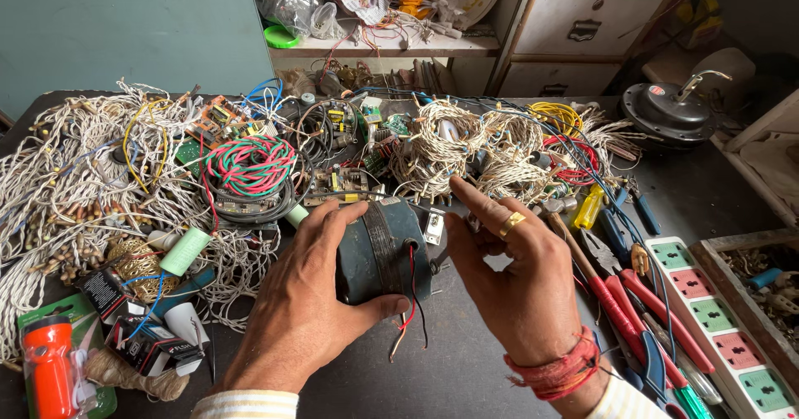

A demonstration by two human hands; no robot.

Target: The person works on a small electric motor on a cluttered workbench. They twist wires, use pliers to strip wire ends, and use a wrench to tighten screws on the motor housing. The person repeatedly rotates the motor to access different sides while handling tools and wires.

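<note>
A dark teal electric motor (384, 248) wrapped with black tape sits on the dark workbench (449, 361) in the middle. Red and black leads (409, 298) hang from its front. My left hand (304, 302) grips the motor's left side, thumb under its front. My right hand (512, 282), with a gold ring and red thread at the wrist, is beside the motor's right end; its fingers are spread and its fingertips reach the shaft side, where a small white part (434, 226) lies.
Bundles of twisted white wire (75, 169), a red-green wire coil (250, 165) and circuit boards (337, 184) crowd the back. Red-handled pliers and screwdrivers (620, 290) lie right, next to a white socket strip (716, 323). An orange torch (48, 369) lies front left; a fan motor (670, 111) back right.
</note>
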